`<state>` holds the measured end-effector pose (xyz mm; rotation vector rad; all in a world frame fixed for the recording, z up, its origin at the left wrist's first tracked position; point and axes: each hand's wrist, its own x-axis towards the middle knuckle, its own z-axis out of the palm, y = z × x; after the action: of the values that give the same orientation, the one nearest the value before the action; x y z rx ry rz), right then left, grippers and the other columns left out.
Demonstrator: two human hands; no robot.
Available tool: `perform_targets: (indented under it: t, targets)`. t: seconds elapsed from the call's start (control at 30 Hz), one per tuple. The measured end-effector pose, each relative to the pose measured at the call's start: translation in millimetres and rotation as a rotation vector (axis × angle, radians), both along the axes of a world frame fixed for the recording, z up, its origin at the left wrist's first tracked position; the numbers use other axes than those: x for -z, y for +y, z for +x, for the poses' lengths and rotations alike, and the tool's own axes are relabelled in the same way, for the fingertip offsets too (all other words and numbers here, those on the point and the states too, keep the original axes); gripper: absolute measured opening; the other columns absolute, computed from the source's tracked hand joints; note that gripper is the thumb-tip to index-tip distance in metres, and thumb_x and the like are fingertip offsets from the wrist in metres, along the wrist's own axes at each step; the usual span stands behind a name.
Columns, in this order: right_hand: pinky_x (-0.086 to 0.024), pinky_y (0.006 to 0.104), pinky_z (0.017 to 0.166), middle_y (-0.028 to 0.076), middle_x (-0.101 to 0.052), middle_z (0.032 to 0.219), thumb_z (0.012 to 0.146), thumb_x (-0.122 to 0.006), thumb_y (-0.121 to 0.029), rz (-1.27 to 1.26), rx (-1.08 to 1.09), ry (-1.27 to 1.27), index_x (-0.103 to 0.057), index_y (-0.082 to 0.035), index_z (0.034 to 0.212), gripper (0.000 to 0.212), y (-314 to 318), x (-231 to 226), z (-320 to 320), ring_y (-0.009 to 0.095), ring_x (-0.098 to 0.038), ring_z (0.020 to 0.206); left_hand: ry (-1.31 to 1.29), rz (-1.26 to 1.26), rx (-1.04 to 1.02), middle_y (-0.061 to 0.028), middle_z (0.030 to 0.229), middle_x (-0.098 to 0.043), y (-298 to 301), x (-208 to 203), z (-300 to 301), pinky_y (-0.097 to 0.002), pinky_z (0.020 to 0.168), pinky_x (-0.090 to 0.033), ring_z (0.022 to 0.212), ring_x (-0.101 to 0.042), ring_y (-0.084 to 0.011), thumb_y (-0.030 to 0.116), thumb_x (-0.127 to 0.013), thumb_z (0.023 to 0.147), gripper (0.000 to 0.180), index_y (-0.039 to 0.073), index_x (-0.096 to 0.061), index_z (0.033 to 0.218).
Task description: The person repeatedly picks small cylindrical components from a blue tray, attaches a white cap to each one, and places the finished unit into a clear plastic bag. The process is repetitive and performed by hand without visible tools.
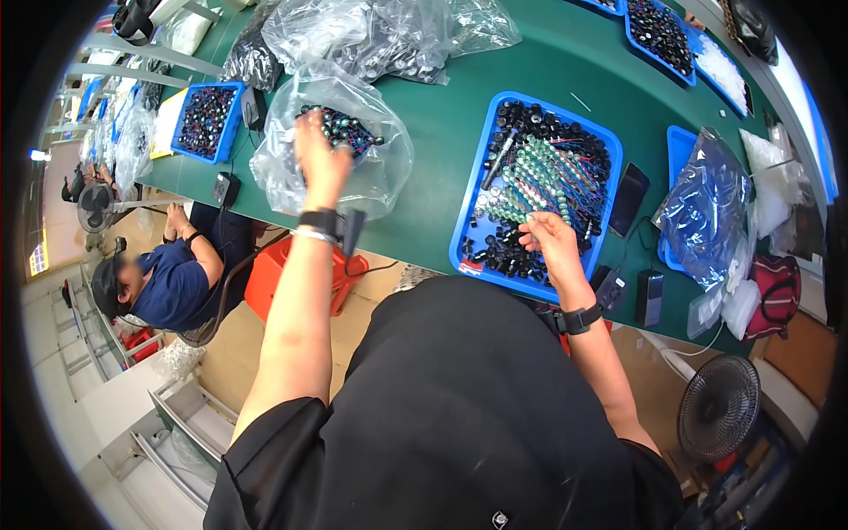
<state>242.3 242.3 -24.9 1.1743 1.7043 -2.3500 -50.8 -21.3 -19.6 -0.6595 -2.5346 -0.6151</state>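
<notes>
My left hand [320, 159] is at the mouth of a clear plastic bag [389, 181] on the green table, smeared by motion, so its fingers do not show clearly. Inside that bag, beside the hand, lies a heap of small dark parts with red and blue wires [349, 132]. My right hand [552, 243] is closed in a pinch over a blue tray [614, 146]; whatever it may hold is too small to make out. Small black round caps [521, 256] fill much of the tray. Rows of greenish round parts with thin wires [543, 172] lie across them.
Another blue tray of wired parts [208, 124] stands at the left. Large plastic bags [362, 40] lie at the far side. A dark phone [629, 199] and a plastic-covered blue tray [702, 208] are at the right. A co-worker [181, 283] sits at the left.
</notes>
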Motion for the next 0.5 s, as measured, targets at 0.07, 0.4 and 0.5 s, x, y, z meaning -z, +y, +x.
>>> perform_targets:
  t: [0.07,0.4,0.5]
  targets:
    - [-0.047,0.0242,0.062,0.009,-0.063,0.088,0.091,-0.053,-0.012,0.003,0.01,-0.009,-0.055,0.002,0.106,0.021,0.5,1.4,1.6,0.013,-0.06,0.069,-0.015,0.004,0.381,-0.0126,0.098,-0.061,46.8,-20.7,45.1,-0.0435,0.085,-0.041,0.101,-0.053,-0.0334,-0.003,-0.064,0.056,0.045,0.003,-0.059,0.101]
    - [-0.045,0.0228,0.062,0.008,-0.063,0.088,0.091,-0.054,-0.013,-0.031,-0.033,-0.008,-0.057,0.0,0.108,0.022,-3.0,-0.5,7.7,0.011,-0.059,0.069,-0.204,-0.67,0.867,-0.0043,0.083,-0.058,96.5,45.3,164.1,-0.0352,0.082,-0.038,0.088,-0.05,-0.0228,0.014,-0.059,0.071,0.018,0.008,-0.066,0.087]
    - [-0.045,0.0226,0.062,0.007,-0.063,0.09,0.091,-0.054,-0.014,-0.064,-0.015,-0.006,-0.057,0.0,0.109,0.023,-2.6,-5.4,8.8,0.01,-0.058,0.07,-0.386,-0.428,0.835,-0.0039,0.087,-0.059,96.2,45.5,165.2,-0.0342,0.08,-0.042,0.089,-0.053,-0.0206,0.009,-0.063,0.073,0.018,0.006,-0.065,0.091]
